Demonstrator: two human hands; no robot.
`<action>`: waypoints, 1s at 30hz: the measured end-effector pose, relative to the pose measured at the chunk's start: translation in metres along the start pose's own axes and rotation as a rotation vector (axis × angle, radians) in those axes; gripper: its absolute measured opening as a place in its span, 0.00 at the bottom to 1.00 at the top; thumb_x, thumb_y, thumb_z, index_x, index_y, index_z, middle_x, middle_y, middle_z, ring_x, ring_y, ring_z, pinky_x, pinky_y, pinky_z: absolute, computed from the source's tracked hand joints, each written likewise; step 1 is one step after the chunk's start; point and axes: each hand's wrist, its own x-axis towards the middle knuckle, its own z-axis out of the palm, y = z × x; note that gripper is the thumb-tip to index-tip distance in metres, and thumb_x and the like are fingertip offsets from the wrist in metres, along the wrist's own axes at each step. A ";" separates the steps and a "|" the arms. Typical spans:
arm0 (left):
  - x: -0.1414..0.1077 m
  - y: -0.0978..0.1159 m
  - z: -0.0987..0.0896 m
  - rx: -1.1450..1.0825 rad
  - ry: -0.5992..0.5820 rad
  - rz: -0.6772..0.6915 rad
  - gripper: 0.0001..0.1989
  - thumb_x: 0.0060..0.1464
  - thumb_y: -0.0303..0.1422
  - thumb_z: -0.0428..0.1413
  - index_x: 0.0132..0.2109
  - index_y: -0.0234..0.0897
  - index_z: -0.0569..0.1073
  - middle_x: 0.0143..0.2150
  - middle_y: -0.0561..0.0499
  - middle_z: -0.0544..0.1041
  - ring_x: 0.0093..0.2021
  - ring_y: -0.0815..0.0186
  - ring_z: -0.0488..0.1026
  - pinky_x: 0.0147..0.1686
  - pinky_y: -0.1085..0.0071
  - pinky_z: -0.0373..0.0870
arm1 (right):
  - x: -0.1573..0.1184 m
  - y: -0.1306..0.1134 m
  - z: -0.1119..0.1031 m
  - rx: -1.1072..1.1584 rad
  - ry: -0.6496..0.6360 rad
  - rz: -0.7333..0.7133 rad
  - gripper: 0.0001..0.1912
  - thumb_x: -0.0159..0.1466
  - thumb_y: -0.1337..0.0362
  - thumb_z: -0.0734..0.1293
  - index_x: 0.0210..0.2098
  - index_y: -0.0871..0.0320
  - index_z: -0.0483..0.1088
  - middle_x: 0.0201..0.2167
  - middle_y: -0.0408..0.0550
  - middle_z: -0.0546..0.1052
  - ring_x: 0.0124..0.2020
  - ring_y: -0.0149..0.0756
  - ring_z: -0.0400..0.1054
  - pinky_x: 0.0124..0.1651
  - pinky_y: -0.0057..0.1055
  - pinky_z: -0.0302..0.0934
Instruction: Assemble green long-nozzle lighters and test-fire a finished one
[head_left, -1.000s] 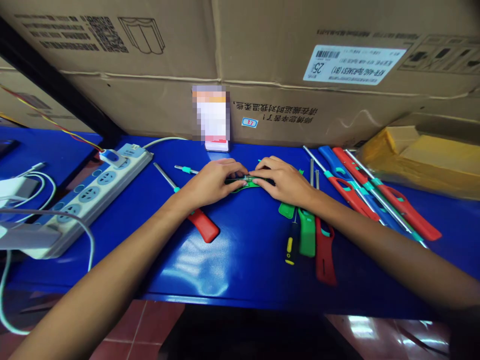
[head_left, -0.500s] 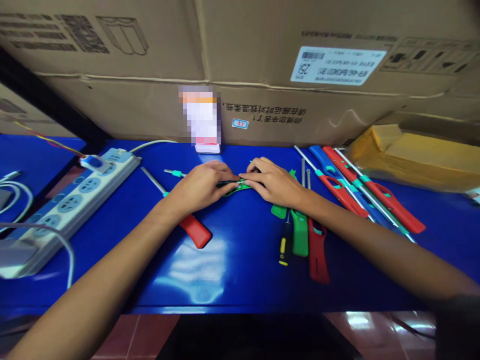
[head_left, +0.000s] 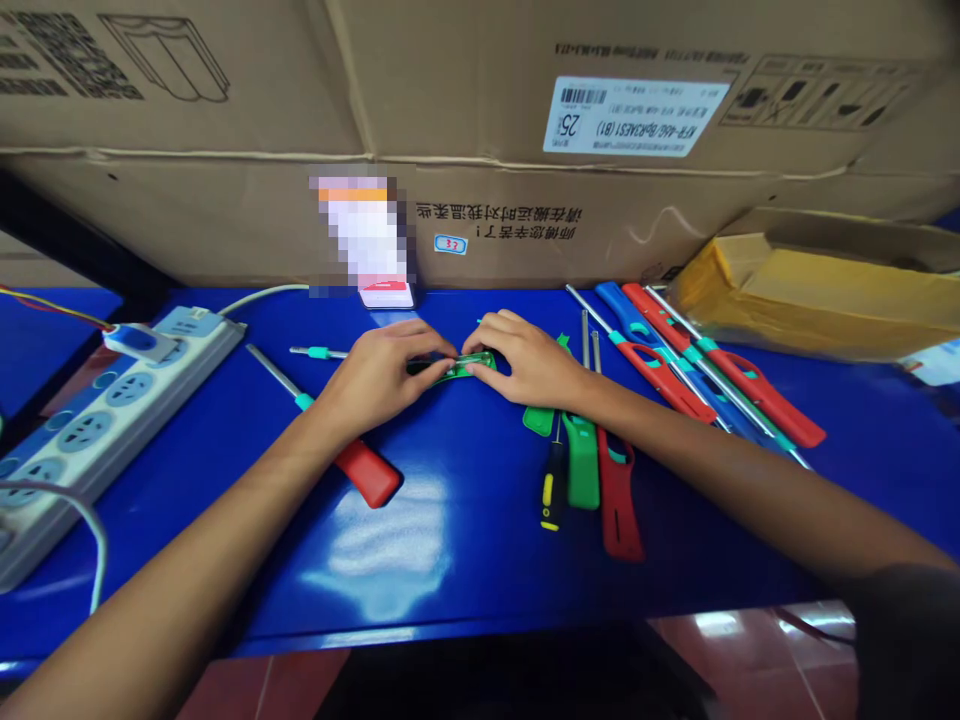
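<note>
Between my hands lies a green stick lighter, its long metal tube with a turquoise collar reaching out to the left. My left hand pinches thumb and forefinger at the lighter's middle; a small part at the fingertips is too small to name. With bent fingers and thumb, my right hand grips the handle's right end. A red stick lighter lies partly under my left forearm. Beside my right wrist are a green handle piece, a black and yellow screwdriver, another green lighter and a dark red lighter.
Several red and blue lighters lie in a bunch at the right, before an open yellow-brown carton. A phone leans on the large cardboard box behind. At the left a power strip with cables crosses the blue table.
My left fingertips have drawn apart from the right ones, so more of the green lighter shows between them. The whole view has shifted slightly.
</note>
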 end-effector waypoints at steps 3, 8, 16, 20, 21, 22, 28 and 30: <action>0.000 -0.001 -0.001 0.006 -0.010 0.009 0.10 0.73 0.37 0.60 0.50 0.40 0.86 0.48 0.46 0.87 0.48 0.57 0.84 0.52 0.62 0.77 | -0.001 -0.002 0.000 -0.016 -0.001 -0.011 0.05 0.76 0.63 0.68 0.49 0.54 0.76 0.49 0.53 0.79 0.53 0.49 0.69 0.59 0.45 0.64; 0.000 -0.002 0.001 0.016 0.000 0.012 0.10 0.72 0.36 0.61 0.50 0.38 0.86 0.47 0.46 0.87 0.47 0.57 0.84 0.51 0.61 0.77 | -0.003 -0.001 0.000 -0.014 0.007 -0.028 0.05 0.76 0.62 0.68 0.49 0.55 0.76 0.49 0.54 0.78 0.53 0.50 0.70 0.59 0.46 0.65; 0.000 -0.001 0.003 0.032 0.026 0.070 0.10 0.73 0.34 0.61 0.52 0.38 0.87 0.48 0.45 0.88 0.49 0.56 0.84 0.53 0.59 0.79 | -0.002 0.001 0.002 -0.005 -0.004 -0.025 0.04 0.76 0.63 0.70 0.49 0.54 0.76 0.49 0.54 0.78 0.54 0.50 0.70 0.59 0.46 0.66; -0.001 -0.001 0.004 0.049 0.027 0.086 0.10 0.73 0.33 0.61 0.51 0.38 0.87 0.48 0.46 0.88 0.49 0.56 0.84 0.53 0.59 0.79 | -0.001 0.001 0.002 -0.009 -0.004 -0.025 0.04 0.76 0.63 0.70 0.49 0.54 0.76 0.49 0.54 0.78 0.55 0.50 0.70 0.60 0.46 0.66; -0.001 -0.001 0.004 0.051 0.026 0.088 0.10 0.73 0.33 0.61 0.51 0.38 0.87 0.48 0.46 0.88 0.49 0.56 0.84 0.53 0.59 0.79 | -0.001 0.000 0.002 -0.010 -0.004 -0.025 0.04 0.76 0.63 0.70 0.49 0.54 0.76 0.49 0.54 0.78 0.55 0.50 0.70 0.60 0.46 0.66; -0.001 -0.002 0.004 0.051 0.024 0.088 0.10 0.73 0.33 0.61 0.51 0.38 0.87 0.48 0.46 0.88 0.49 0.56 0.84 0.53 0.59 0.79 | -0.001 0.000 0.001 -0.010 -0.005 -0.026 0.04 0.76 0.63 0.69 0.49 0.54 0.76 0.49 0.54 0.78 0.55 0.50 0.70 0.59 0.46 0.66; -0.001 -0.002 0.003 0.050 0.018 0.088 0.10 0.74 0.33 0.60 0.52 0.38 0.87 0.47 0.45 0.88 0.48 0.56 0.84 0.52 0.59 0.79 | -0.002 0.001 0.002 -0.013 -0.010 -0.026 0.05 0.76 0.62 0.69 0.50 0.54 0.76 0.50 0.54 0.79 0.55 0.51 0.70 0.60 0.47 0.66; -0.001 -0.002 0.003 0.049 0.015 0.096 0.10 0.73 0.33 0.61 0.52 0.38 0.87 0.47 0.45 0.88 0.48 0.56 0.84 0.52 0.59 0.79 | -0.002 0.001 0.002 -0.017 -0.008 -0.027 0.05 0.77 0.62 0.69 0.50 0.54 0.76 0.50 0.55 0.79 0.55 0.51 0.70 0.60 0.47 0.66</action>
